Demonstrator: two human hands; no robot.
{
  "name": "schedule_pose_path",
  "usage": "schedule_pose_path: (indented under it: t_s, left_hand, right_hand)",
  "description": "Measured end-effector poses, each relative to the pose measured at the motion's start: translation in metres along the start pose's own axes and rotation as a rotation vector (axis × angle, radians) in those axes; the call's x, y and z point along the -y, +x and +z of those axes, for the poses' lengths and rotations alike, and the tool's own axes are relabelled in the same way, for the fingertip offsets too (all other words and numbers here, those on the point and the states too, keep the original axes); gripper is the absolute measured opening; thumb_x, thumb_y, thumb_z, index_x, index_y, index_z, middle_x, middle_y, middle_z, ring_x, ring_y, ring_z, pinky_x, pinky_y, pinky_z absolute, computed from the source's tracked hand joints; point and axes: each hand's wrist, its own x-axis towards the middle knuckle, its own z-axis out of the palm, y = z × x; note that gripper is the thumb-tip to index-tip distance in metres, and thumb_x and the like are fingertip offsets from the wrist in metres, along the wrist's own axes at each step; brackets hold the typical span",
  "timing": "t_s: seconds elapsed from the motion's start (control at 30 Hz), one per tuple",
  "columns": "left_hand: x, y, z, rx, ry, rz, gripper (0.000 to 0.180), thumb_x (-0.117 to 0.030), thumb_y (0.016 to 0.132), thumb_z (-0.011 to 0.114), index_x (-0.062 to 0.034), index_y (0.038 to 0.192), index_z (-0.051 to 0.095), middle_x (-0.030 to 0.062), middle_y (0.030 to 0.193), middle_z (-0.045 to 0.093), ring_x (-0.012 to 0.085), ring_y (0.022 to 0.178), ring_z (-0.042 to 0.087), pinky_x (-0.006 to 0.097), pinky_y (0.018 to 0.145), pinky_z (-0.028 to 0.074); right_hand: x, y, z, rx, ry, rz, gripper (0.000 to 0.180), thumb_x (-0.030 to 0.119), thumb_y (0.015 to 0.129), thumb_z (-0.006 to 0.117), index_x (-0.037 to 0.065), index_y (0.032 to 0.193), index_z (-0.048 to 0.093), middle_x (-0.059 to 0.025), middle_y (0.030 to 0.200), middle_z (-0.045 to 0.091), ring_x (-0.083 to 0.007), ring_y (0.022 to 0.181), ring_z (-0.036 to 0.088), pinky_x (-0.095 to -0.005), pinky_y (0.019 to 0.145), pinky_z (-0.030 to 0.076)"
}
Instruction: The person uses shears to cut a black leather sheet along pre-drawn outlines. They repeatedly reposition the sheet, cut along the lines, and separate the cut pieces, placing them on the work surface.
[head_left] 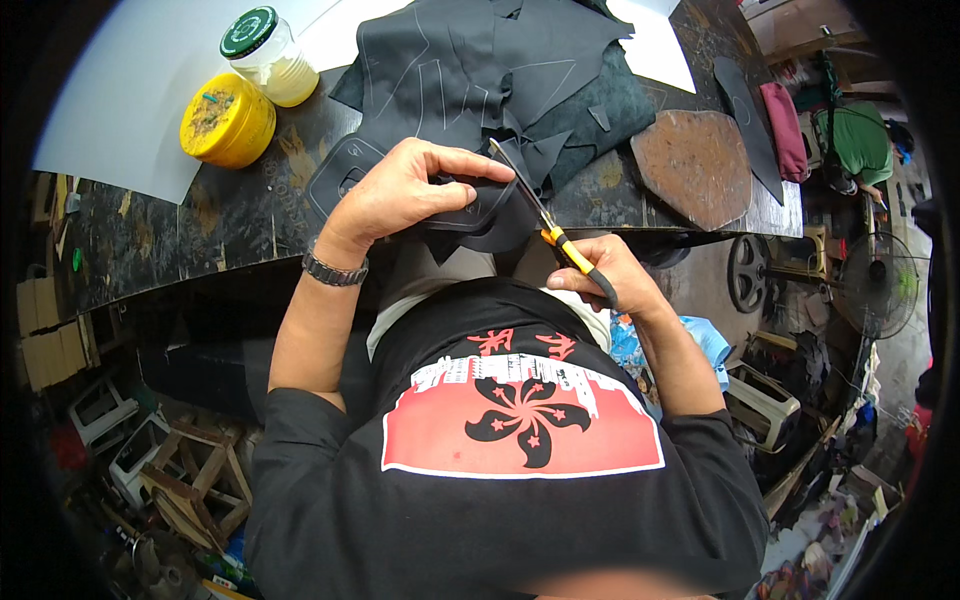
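Observation:
My left hand (405, 190), a dark watch on its wrist, is closed on a black leather piece (483, 208) at the table's front edge. In my right hand (615, 275) is a pair of scissors (562, 245) with yellow and black handles. The blades point up and left and lie against the leather near my left fingertips. Beyond my hands a heap of dark leather (430, 85) bears pale drawn outlines. Partly hidden under my left wrist is another black cut piece (345, 165) with a rounded corner.
A yellow tub (235, 125) and a glass jar (285, 75) with a green lid stand at the left. On the right lie a worn brown board (692, 165), a long black piece (745, 120) and a dark red item (783, 130). A fan (880, 285) stands farther right.

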Motion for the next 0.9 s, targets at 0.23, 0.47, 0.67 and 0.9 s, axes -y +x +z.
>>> schedule_pose_path:
  t_s: [0.23,0.47,0.67,0.9]
  left_hand:
    - [-0.006,-0.027,-0.039,-0.359,-0.029,0.115,0.041,-0.003,0.086,0.068,-0.0042,0.127,0.062,0.0008,0.102,0.065,0.0049,0.087,0.059,0.019,0.081,0.05]
    - [0.018,-0.061,-0.058,-0.704,0.879,-0.015,0.06,-0.013,0.071,0.08,-0.0041,0.127,0.059,0.0143,0.117,0.062,0.0267,0.096,0.061,0.034,0.088,0.05]
    - [0.033,-0.065,-0.047,-0.842,0.88,-0.057,0.059,-0.021,0.073,0.081,-0.01,0.127,0.061,0.0086,0.101,0.064,0.0237,0.094,0.058,0.038,0.088,0.047]
    - [0.042,-0.063,-0.039,-0.922,0.811,0.045,0.051,-0.012,0.075,0.079,-0.0114,0.124,0.064,0.0052,0.091,0.062,0.0212,0.091,0.058,0.034,0.085,0.048]
  right_hand:
    - [-0.002,0.007,-0.023,-0.34,0.135,-0.257,0.023,0.022,0.078,0.08,0.005,0.079,0.064,0.0022,0.058,0.053,-0.0047,0.046,0.05,-0.0198,0.042,0.04]
    - [-0.006,0.012,-0.101,-0.761,0.028,-0.332,0.025,0.024,0.079,0.081,0.006,0.078,0.064,0.0035,0.059,0.053,-0.0037,0.046,0.049,-0.0174,0.045,0.037]
    - [-0.033,0.046,-0.137,-1.11,0.356,-0.604,0.024,0.022,0.082,0.079,0.004,0.089,0.064,0.001,0.066,0.056,-0.006,0.05,0.053,-0.0181,0.048,0.044]
    - [-0.043,0.057,-0.137,-1.092,0.335,-0.819,0.025,0.02,0.082,0.08,0.004,0.09,0.062,-0.0004,0.068,0.058,-0.0066,0.054,0.056,-0.0185,0.051,0.048]
